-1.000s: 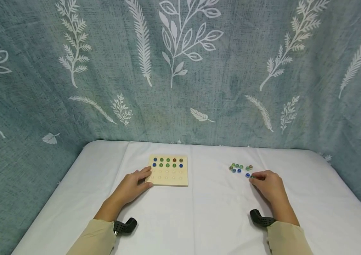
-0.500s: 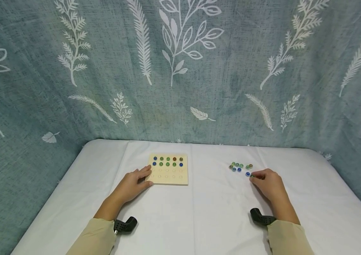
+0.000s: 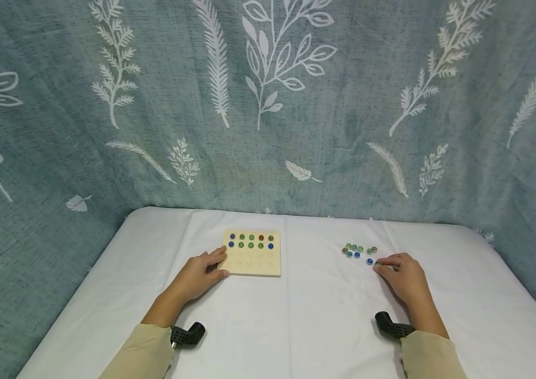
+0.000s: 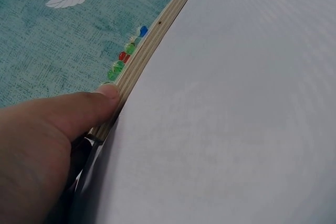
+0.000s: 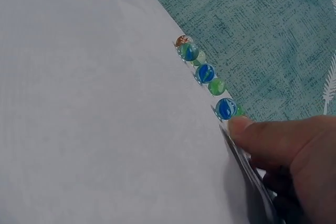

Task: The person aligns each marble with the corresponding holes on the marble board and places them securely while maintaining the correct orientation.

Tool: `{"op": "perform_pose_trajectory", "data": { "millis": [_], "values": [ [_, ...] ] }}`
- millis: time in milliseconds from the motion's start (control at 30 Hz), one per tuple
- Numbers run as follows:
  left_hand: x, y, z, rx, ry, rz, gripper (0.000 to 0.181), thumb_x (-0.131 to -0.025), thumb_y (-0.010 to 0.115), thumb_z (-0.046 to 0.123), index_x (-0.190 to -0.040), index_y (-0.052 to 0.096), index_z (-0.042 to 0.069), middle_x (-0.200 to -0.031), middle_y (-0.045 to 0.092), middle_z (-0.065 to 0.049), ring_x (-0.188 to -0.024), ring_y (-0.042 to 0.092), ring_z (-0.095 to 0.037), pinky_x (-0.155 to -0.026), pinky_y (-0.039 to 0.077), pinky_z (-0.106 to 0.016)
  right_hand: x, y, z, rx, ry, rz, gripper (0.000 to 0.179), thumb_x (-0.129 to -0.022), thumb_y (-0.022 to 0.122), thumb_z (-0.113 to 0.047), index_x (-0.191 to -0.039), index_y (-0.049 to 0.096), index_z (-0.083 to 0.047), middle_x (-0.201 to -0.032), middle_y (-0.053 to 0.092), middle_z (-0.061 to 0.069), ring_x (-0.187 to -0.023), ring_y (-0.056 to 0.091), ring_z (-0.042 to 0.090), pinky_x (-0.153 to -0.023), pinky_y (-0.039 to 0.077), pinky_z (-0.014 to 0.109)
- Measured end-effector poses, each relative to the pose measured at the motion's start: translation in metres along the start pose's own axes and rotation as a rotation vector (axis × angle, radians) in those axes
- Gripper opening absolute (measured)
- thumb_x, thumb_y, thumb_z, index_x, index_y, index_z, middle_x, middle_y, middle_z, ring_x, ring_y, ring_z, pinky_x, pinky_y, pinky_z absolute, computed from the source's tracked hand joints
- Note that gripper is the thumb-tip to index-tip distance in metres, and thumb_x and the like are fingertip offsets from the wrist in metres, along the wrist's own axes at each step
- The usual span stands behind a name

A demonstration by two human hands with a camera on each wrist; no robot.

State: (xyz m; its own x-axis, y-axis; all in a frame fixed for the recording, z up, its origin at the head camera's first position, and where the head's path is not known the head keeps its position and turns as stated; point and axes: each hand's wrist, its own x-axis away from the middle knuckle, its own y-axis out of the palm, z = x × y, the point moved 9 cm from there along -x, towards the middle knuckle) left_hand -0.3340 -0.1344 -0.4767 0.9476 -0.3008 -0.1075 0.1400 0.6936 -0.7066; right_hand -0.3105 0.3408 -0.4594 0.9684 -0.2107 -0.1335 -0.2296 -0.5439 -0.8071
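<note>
A pale wooden board [image 3: 253, 269] with rows of round hollows lies left of the middle. Glass marbles [image 3: 251, 245] in blue, green, red and brown fill its two far rows; the two near rows are bare. My left hand [image 3: 195, 276] rests at the board's left side, fingertips over the edge and thumb [image 4: 94, 108] against the near corner. To the right, my right hand [image 3: 404, 276] pinches a green marble [image 3: 378, 262] between thumb and fingertips, low at the cloth and mostly covered by them. Just left of those fingertips sits a blue marble [image 5: 226, 108].
Several loose marbles [image 3: 354, 247], green, blue and brownish, lie in a small cluster beyond the right hand. White cloth [image 3: 315, 321] covers the table. A teal leaf-patterned curtain [image 3: 163, 95] hangs along the back and sides. Black wrist-worn devices [image 3: 393, 325] sit at both cuffs.
The head view has shifted slightly. Both hands keep their places, the left at the board and the right at the green marble.
</note>
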Motion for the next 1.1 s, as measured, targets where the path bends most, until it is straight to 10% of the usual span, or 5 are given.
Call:
{"op": "perform_pose_trajectory", "data": {
  "millis": [367, 1100],
  "values": [
    [0.002, 0.002, -0.005, 0.028, -0.008, 0.017, 0.055, -0.088, 0.075, 0.03, -0.137, 0.059, 0.01, -0.15, 0.047, 0.005, -0.143, 0.034, -0.041, -0.119, 0.028, -0.052, 0.001, 0.003, -0.052, -0.19, -0.173, 0.056, 0.043, -0.094, 0.068, -0.032, -0.124, 0.068, -0.001, -0.147, 0.051, 0.01, -0.139, 0.043, 0.036, -0.109, 0.038, 0.06],
    [-0.001, 0.0, -0.006, 0.012, -0.032, 0.049, 0.052, -0.087, 0.076, 0.031, -0.134, 0.063, 0.012, -0.147, 0.05, 0.009, -0.141, 0.036, -0.044, -0.118, 0.03, -0.054, 0.006, 0.131, -0.231, -0.445, -0.29, -0.104, 0.029, -0.09, 0.074, -0.026, -0.111, 0.075, -0.007, -0.142, 0.057, -0.004, -0.14, 0.043, 0.013, -0.118, 0.034, 0.046]
  ]
}}
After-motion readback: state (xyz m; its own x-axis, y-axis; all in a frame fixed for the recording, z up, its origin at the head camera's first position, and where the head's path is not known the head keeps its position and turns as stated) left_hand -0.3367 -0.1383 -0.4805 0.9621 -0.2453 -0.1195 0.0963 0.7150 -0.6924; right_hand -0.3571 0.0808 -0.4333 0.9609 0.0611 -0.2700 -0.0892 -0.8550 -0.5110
